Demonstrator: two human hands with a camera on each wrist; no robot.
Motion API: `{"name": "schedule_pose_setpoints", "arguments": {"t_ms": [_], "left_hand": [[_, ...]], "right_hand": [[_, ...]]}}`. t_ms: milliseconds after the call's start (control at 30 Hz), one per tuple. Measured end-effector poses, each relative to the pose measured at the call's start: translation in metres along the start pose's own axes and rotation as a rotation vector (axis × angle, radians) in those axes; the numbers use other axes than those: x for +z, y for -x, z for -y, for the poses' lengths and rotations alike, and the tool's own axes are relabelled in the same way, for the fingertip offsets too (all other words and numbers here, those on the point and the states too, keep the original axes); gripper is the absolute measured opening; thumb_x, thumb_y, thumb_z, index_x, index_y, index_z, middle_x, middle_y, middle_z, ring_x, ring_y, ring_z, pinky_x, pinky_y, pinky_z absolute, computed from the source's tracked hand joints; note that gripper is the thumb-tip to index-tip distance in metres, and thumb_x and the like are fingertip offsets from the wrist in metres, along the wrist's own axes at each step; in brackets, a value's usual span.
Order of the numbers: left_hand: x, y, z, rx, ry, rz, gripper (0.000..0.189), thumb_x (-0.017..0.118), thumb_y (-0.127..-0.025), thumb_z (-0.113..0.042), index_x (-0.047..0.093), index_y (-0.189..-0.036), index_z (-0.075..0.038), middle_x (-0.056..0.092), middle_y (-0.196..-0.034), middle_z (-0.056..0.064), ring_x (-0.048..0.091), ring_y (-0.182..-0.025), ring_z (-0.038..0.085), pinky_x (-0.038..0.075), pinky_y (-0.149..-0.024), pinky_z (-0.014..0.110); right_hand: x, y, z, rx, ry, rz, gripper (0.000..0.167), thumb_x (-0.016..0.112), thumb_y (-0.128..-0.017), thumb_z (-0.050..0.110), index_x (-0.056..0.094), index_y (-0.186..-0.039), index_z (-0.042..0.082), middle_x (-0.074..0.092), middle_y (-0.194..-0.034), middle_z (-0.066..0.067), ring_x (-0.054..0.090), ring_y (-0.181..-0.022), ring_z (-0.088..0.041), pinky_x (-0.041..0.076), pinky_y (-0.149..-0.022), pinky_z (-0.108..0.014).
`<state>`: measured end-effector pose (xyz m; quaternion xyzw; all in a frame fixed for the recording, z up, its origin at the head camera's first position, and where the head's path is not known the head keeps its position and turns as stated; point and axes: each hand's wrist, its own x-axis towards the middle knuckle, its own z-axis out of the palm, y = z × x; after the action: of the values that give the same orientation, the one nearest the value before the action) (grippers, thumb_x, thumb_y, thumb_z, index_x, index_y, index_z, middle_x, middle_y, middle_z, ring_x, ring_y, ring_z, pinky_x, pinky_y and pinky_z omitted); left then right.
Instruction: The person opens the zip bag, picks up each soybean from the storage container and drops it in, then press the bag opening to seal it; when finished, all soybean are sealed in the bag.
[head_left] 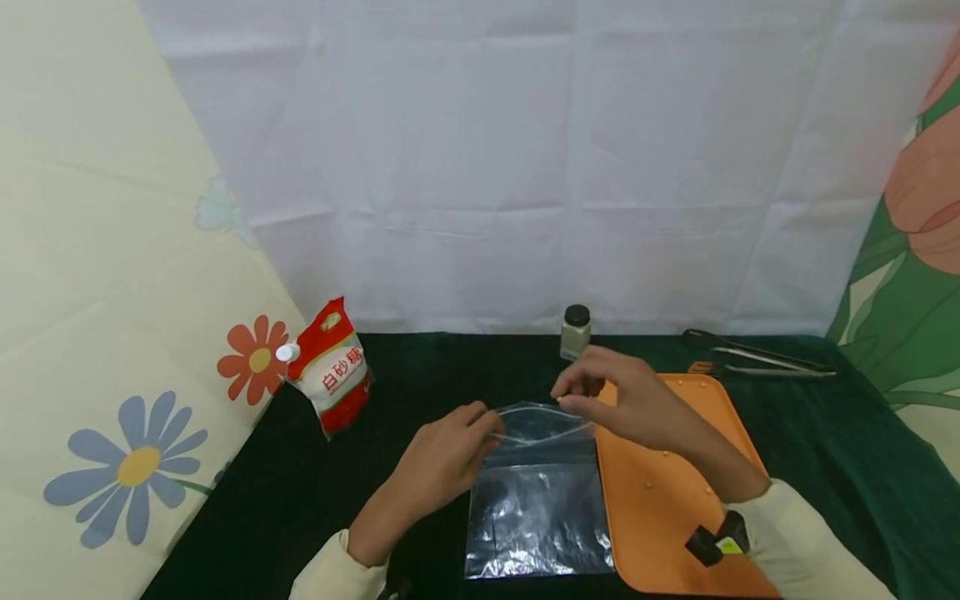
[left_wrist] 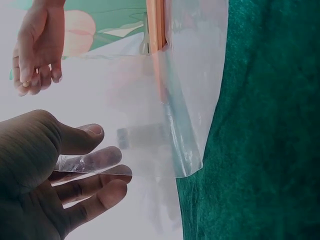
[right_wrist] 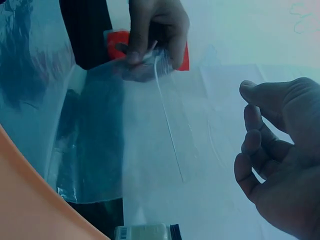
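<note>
A clear zip bag (head_left: 540, 508) lies at the front centre, its zip edge raised and its mouth parted. My left hand (head_left: 450, 450) pinches the upper left edge of the bag; in the left wrist view one finger shows through the film. Over the right end of the bag's mouth, my right hand (head_left: 622, 396) pinches a tiny pale yellowish piece (left_wrist: 26, 84) between thumb and fingertips. What kind of piece it is cannot be told. The right wrist view does not show the piece; there the left hand (right_wrist: 155, 35) grips the bag film.
An orange tray (head_left: 630, 533) with several tiny round spots lies right of the bag. A black-lidded jar (head_left: 576, 333) stands behind. A red and white sugar pouch (head_left: 341, 375) with a white cap is back left. Tongs (head_left: 757, 350) and a fork (head_left: 772, 371) lie back right.
</note>
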<state>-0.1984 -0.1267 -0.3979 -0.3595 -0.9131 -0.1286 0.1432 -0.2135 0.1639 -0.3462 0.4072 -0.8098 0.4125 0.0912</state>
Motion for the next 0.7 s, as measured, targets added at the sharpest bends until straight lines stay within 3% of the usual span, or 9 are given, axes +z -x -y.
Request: {"name": "schedule_pose_setpoints", "arguments": {"t_ms": [200,400,500,700], "left_hand": [[-0.004,-0.003,-0.003,-0.006,0.07,0.007,0.018,0.071,-0.094,-0.018,0.066,-0.111,-0.022,0.06,-0.101,-0.011,0.054,-0.078,0.001,0.049,-0.062,0.019],[-0.008,-0.003,-0.005,0.01,0.11,-0.05,0.02,0.072,-0.094,-0.016,0.066,-0.112,-0.022,0.06,-0.105,-0.013,0.053,-0.076,-0.002,0.049,-0.062,0.019],[-0.008,-0.003,-0.005,0.011,0.12,-0.058,0.021,0.072,-0.094,-0.015,0.065,-0.113,-0.022,0.06,-0.105,-0.013,0.053,-0.076,-0.002,0.049,-0.063,0.019],[-0.008,-0.003,-0.005,0.003,0.137,-0.06,0.022,0.072,-0.094,-0.014,0.066,-0.112,-0.023,0.06,-0.106,-0.013,0.054,-0.078,-0.002,0.051,-0.066,0.02]], "right_hand": [[0.013,-0.002,-0.006,-0.019,-0.011,0.026,0.016,0.07,-0.095,0.021,0.07,-0.111,0.025,0.056,-0.093,0.012,0.051,-0.077,-0.009,0.047,-0.066,-0.033],[0.02,0.0,-0.012,0.027,0.0,0.038,0.018,0.071,-0.095,0.023,0.072,-0.113,0.024,0.056,-0.093,0.011,0.05,-0.075,-0.009,0.046,-0.062,-0.032],[0.015,0.001,-0.012,0.061,0.007,0.024,0.021,0.069,-0.096,0.025,0.071,-0.117,0.026,0.057,-0.097,0.011,0.053,-0.078,-0.009,0.047,-0.065,-0.03],[-0.014,0.007,-0.012,0.024,0.11,-0.08,0.017,0.069,-0.096,0.019,0.071,-0.112,0.026,0.059,-0.1,0.012,0.054,-0.082,-0.008,0.048,-0.07,-0.03]]}}
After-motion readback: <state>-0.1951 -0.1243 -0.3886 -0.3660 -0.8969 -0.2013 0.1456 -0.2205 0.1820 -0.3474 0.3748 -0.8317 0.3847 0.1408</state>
